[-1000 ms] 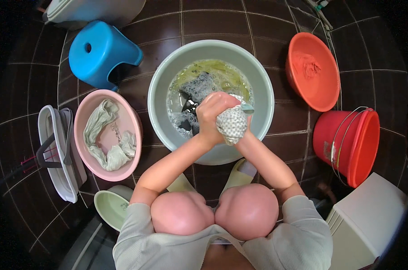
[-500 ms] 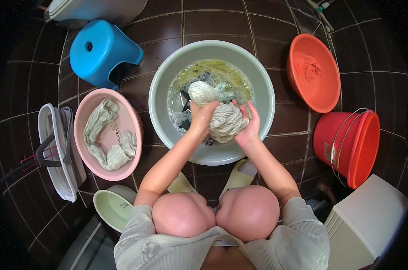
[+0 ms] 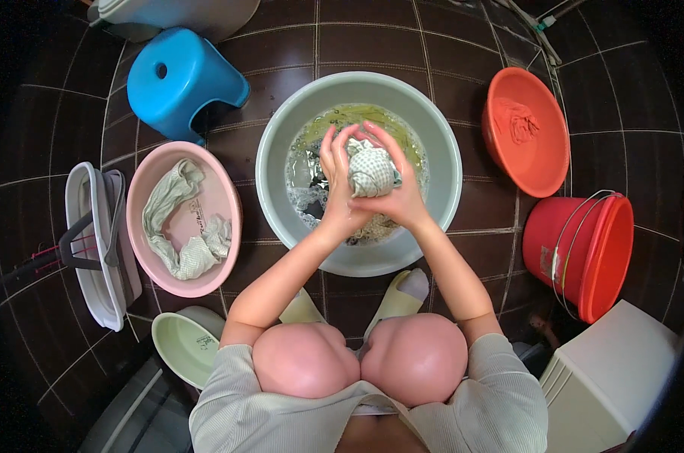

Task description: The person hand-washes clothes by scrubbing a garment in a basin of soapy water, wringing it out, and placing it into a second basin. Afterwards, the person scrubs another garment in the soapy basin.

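Above a large pale grey-green basin, a damp pale cloth with a small dotted pattern is bunched into a compact ball. My left hand presses against its left side, fingers raised. On the opposite side, my right hand is wrapped round it, thumb across the bottom and fingers curved over the top. Sudsy water, dark cloth and yellow-green cloth lie in the basin, partly covered by my hands.
To the left, a pink basin holds a twisted pale cloth; a blue stool, a folded white basin and a small green basin surround it. At right are an orange basin and a red bucket.
The cloth, spread in two loose lumps before, is now gathered into one tighter ball. Both hands have come closer together and turned upward around it.
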`<state>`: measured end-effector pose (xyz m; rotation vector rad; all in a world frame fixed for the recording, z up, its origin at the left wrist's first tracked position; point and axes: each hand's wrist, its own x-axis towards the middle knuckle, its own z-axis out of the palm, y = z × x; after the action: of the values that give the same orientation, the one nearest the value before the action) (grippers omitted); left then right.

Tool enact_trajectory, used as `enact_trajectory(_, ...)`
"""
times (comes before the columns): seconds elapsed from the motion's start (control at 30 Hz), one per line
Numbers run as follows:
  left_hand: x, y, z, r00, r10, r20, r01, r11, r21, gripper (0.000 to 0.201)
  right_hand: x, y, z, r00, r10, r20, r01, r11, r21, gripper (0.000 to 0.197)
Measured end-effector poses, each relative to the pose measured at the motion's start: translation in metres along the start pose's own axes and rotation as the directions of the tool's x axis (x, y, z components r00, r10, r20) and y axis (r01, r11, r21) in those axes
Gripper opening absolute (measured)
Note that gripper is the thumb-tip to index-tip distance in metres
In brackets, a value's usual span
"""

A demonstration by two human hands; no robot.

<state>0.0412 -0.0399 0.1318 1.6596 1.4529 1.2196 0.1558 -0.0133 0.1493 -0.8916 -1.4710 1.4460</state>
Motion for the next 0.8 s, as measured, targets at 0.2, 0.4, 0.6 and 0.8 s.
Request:
enact_trajectory(0.2, 0.004, 0.007, -0.003, 0.995, -0.105, 0.002, 0.104, 0.994, 0.029, 0.109, 0.0, 0.007, 0.004, 0.971, -0.116, -0.207, 0.087, 0.985, -0.147, 0.048)
enact_trajectory(0.4, -0.022, -0.015, -0.027, 0.66, -0.278, 0.698, 0.696, -0.126, -0.707, 0.079, 0.011, -0.017, -0.019, 0.881, -0.451, 0.139, 0.471, 0.819, -0.328, 0.047)
enact_trajectory(0.6, -0.033, -0.048, -0.016, 0.569, -0.198, 0.798, 0.627, -0.524, -0.577, 0.091, 0.003, -0.03, -0.003, 0.612, -0.414, 0.674, 0.651, 0.747, -0.133, 0.041)
enact_trajectory(0.8, -0.028, -0.036, -0.01, 0.526, -0.196, 0.828, 0.65, -0.534, -0.54, 0.065, -0.022, -0.016, 0.012, 0.524, -0.408, 0.747, 0.631, 0.776, -0.02, 0.039)
